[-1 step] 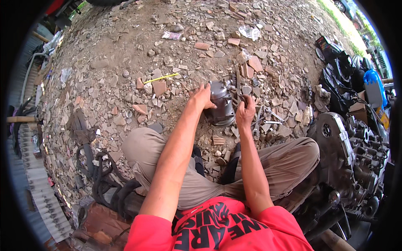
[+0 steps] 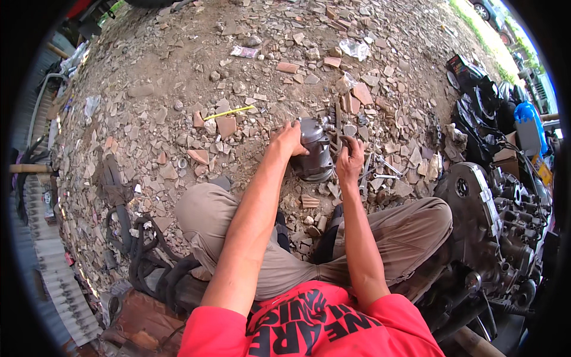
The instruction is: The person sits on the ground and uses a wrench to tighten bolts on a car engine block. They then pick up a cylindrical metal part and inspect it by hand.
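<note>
A dark metal cylindrical motor [image 2: 315, 152] stands on the stony ground in front of my crossed legs. My left hand [image 2: 289, 140] grips its upper left side, the fingers over the top edge and the thumb toward me. Just right of the motor, my right hand [image 2: 350, 158] is closed, fingers pinched near the motor's side. A dark bit shows at those fingertips, too small to name. Beyond that hand lie a long flat rusty bar [image 2: 338, 116] and a round metal piece [image 2: 350, 130]. Several wrenches [image 2: 386, 175] rest on the rubble to its right.
Broken tile and stones cover the ground. A yellow stick [image 2: 229, 112] lies ahead to the left. Close on my right sits a large engine [image 2: 476, 208], with black plastic bags [image 2: 476, 116] beyond it. Black hoses [image 2: 140, 250] are heaped at my left.
</note>
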Action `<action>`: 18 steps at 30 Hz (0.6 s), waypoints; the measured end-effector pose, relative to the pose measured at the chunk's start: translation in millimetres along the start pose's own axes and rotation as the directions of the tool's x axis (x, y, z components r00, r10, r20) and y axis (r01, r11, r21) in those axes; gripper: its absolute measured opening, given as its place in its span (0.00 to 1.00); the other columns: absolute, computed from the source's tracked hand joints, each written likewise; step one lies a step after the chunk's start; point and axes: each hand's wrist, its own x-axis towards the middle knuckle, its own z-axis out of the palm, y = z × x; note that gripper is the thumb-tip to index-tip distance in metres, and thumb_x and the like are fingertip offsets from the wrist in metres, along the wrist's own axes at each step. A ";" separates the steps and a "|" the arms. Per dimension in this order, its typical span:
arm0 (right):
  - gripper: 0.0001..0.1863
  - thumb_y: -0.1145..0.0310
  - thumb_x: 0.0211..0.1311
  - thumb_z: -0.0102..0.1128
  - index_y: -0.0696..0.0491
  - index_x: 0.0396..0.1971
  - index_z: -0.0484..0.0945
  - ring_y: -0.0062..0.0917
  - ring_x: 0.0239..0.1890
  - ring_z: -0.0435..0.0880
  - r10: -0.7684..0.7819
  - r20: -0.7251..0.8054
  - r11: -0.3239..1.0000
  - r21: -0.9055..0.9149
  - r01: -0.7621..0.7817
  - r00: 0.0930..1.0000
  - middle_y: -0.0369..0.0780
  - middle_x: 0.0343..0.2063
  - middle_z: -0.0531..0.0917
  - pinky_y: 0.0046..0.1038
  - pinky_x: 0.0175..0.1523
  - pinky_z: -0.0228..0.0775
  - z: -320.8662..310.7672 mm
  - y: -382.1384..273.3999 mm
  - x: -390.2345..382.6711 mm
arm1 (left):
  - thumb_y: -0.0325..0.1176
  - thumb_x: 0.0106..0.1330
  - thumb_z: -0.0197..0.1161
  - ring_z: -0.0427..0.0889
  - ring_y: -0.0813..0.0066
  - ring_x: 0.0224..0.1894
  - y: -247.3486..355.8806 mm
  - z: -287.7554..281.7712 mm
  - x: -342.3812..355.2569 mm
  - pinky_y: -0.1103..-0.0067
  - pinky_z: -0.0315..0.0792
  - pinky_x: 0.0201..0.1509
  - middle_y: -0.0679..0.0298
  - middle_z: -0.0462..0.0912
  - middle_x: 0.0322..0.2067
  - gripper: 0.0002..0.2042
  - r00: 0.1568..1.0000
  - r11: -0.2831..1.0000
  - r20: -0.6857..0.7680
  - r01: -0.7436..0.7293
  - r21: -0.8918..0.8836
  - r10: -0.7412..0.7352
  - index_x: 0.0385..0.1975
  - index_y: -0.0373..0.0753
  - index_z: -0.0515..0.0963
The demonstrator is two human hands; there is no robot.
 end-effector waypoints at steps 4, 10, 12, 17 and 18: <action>0.19 0.80 0.55 0.52 0.50 0.44 0.84 0.40 0.45 0.76 0.033 0.214 0.972 -0.233 0.018 0.976 0.49 0.41 0.75 0.37 0.52 0.69 -12.1 -22.7 18.3 | 0.55 0.42 0.80 0.61 0.42 0.69 -2.4 2.0 0.2 0.56 0.62 0.70 0.37 0.50 0.70 0.60 0.999 0.999 -0.035 -0.034 -0.033 0.033 0.72 0.39 0.49; 0.20 0.76 0.55 0.57 0.49 0.50 0.82 0.48 0.54 0.74 -0.141 0.376 0.917 -0.299 0.264 0.916 0.55 0.53 0.71 0.40 0.59 0.67 -5.3 -28.2 16.8 | 0.58 0.42 0.78 0.62 0.41 0.68 -13.3 5.4 -3.1 0.56 0.63 0.69 0.37 0.49 0.70 0.59 0.993 0.988 -0.097 -0.084 -0.128 0.072 0.73 0.41 0.50; 0.20 0.72 0.58 0.59 0.51 0.53 0.79 0.48 0.53 0.75 -0.039 0.433 0.957 -0.243 0.158 0.901 0.56 0.50 0.74 0.40 0.60 0.67 -1.2 -27.0 8.8 | 0.59 0.43 0.78 0.61 0.41 0.68 -12.8 5.4 -0.7 0.57 0.63 0.70 0.37 0.48 0.70 0.59 0.993 0.987 -0.092 -0.087 -0.135 0.075 0.73 0.41 0.49; 0.15 0.66 0.64 0.58 0.55 0.48 0.80 0.44 0.42 0.77 -0.038 0.270 0.901 -0.407 0.150 0.962 0.49 0.39 0.76 0.43 0.45 0.68 16.8 -32.4 2.4 | 0.55 0.42 0.80 0.59 0.42 0.70 4.1 -5.2 -5.9 0.57 0.62 0.71 0.41 0.47 0.71 0.59 1.000 0.990 -0.017 0.016 -0.139 -0.018 0.73 0.43 0.49; 0.15 0.66 0.64 0.58 0.55 0.48 0.80 0.44 0.43 0.77 -0.003 0.239 0.895 -0.431 0.110 0.971 0.49 0.39 0.76 0.43 0.46 0.68 23.8 -36.7 1.2 | 0.55 0.42 0.80 0.59 0.42 0.70 1.2 -1.4 -2.3 0.57 0.62 0.71 0.41 0.47 0.71 0.59 0.999 0.989 -0.038 0.004 -0.148 -0.010 0.73 0.42 0.49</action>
